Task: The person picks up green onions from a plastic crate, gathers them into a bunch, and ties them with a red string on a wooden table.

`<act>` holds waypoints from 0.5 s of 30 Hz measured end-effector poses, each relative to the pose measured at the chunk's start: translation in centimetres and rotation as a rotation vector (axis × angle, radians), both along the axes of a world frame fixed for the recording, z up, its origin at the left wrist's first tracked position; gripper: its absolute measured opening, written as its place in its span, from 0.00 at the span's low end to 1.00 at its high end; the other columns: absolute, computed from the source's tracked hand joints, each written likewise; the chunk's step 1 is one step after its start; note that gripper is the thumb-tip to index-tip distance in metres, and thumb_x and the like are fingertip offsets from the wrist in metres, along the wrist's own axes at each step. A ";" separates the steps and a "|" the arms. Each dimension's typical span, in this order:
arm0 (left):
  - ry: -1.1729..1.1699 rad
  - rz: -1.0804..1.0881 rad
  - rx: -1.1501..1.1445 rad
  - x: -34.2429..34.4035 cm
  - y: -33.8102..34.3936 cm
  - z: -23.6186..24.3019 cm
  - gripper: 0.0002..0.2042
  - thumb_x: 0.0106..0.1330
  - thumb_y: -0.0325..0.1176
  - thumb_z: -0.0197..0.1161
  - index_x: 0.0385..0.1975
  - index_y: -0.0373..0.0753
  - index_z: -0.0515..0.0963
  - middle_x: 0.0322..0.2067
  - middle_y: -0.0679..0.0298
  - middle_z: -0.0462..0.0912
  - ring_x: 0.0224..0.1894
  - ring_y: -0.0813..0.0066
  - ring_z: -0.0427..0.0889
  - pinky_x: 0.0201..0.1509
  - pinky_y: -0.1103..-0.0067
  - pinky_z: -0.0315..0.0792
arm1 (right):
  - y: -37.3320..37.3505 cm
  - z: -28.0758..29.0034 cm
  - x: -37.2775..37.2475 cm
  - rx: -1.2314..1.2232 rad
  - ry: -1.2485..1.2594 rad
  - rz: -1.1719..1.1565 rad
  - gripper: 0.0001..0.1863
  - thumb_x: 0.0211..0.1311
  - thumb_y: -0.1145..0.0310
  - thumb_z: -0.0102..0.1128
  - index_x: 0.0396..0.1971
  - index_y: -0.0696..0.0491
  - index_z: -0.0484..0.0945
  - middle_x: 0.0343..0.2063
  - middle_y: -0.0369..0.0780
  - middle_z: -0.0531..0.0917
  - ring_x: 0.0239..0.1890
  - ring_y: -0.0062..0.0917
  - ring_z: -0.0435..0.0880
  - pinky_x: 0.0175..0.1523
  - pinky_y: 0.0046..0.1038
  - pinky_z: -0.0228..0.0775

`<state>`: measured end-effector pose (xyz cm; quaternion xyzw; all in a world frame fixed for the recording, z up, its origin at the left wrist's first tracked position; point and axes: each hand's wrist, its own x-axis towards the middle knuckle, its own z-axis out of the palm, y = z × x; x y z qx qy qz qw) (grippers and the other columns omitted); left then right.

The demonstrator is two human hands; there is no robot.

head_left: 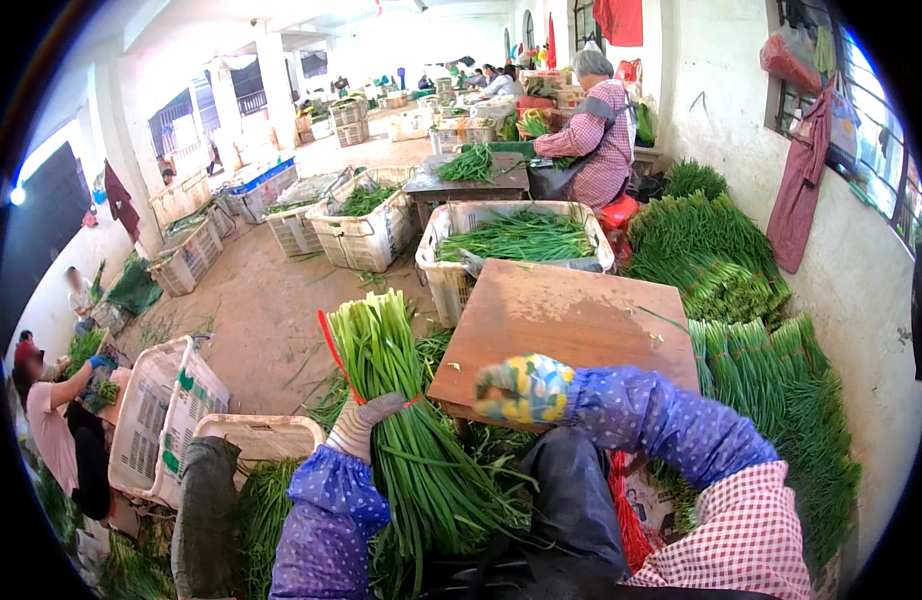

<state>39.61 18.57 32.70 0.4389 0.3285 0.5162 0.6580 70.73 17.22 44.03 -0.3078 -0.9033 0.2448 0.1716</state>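
Observation:
My left hand [357, 428], in a striped glove with grey fingers, is closed around a thick bunch of garlic chives [381, 345]. The pale cut ends point up and away; the long green leaves hang toward my lap. A red tie [335, 352] crosses the bunch at my fingers, one end sticking up on the left. My right hand [526, 390], in a yellow and blue patterned glove, is curled closed above the near edge of a brown wooden table [566, 310], apart from the bunch. Whatever its fingers hold, if anything, is hidden.
Bundled chives [751, 380] are stacked along the right wall. Red strings [629, 520] hang beside my knee. Beyond the table stands a white crate [441, 285] of loose chives, then a seated person [596, 130] at another table. White crates [171, 420] and another person [61, 390] are at left.

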 end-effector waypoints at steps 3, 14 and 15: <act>-0.076 0.008 -0.022 6.8 -3.9 6.7 0.28 0.50 0.29 0.69 0.54 0.38 0.70 0.46 0.60 0.78 0.46 0.67 0.79 0.50 0.70 0.75 | -0.2 2.9 -2.5 0.271 0.247 -0.125 0.16 0.59 0.56 0.58 0.38 0.53 0.75 0.27 0.46 0.80 0.32 0.38 0.81 0.37 0.36 0.71; 0.056 -0.020 0.074 6.3 -4.1 4.3 0.30 0.49 0.35 0.72 0.54 0.37 0.69 0.46 0.61 0.79 0.47 0.63 0.78 0.49 0.66 0.75 | 4.6 4.2 -5.1 0.479 0.533 -0.177 0.09 0.64 0.64 0.52 0.35 0.55 0.75 0.21 0.38 0.79 0.25 0.27 0.79 0.33 0.30 0.74; 0.036 0.006 0.103 5.9 -4.1 4.0 0.30 0.49 0.34 0.71 0.54 0.37 0.69 0.45 0.60 0.79 0.46 0.64 0.79 0.49 0.66 0.75 | 5.1 5.3 -4.3 0.859 0.250 -0.324 0.10 0.64 0.64 0.52 0.37 0.55 0.74 0.24 0.38 0.79 0.27 0.26 0.79 0.30 0.30 0.74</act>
